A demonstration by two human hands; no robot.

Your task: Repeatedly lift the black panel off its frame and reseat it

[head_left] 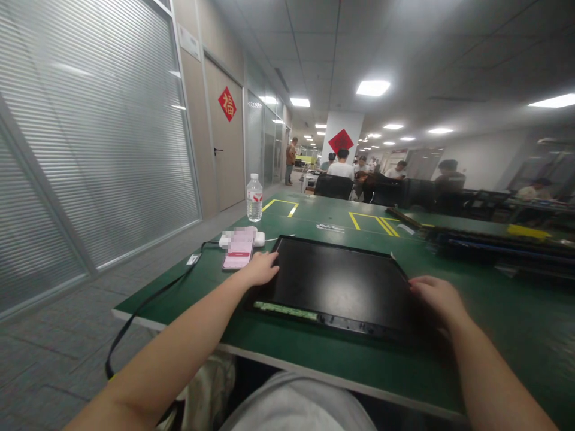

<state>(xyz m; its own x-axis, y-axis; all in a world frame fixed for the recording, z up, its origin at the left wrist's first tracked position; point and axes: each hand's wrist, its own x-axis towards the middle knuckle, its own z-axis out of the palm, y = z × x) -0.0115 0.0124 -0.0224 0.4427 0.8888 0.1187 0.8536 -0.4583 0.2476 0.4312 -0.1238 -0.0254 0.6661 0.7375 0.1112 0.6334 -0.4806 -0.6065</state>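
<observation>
Near the table's front edge, the left hand and right hand are gripping opposite sides of the flat screen panel, its green circuit strip already lying exposed.

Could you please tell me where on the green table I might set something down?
The green table looks bare right of the right hand, nearer than the blurred dark pile, and between the black panel and the table's near edge. It is crowded by the left hand, around the phone.
</observation>
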